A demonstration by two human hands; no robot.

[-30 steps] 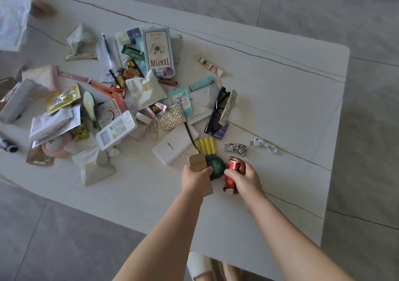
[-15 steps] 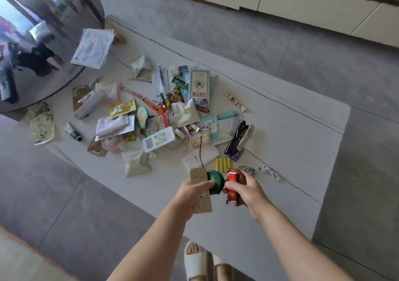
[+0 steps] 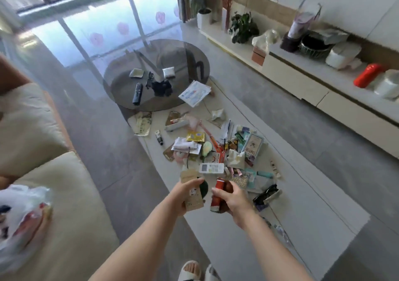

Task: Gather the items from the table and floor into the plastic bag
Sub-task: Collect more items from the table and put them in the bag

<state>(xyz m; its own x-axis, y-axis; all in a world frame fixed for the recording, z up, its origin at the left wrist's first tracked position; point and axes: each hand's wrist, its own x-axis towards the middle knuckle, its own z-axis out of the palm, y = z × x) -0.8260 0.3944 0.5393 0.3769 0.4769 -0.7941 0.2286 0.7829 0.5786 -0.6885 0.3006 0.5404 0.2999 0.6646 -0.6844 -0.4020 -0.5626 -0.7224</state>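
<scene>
Holding a brown card packet (image 3: 192, 191) in the left hand (image 3: 183, 196), red tube (image 3: 216, 195) in the right hand (image 3: 232, 198); best swing steadily toward the plastic bag (image 3: 23, 213) on the sofa (image 3: 71, 194).

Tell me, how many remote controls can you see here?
2. A white remote lies in the clutter on the long white table, just beyond the hands. A black remote lies on the round glass table. More may hide under the pile.
</scene>
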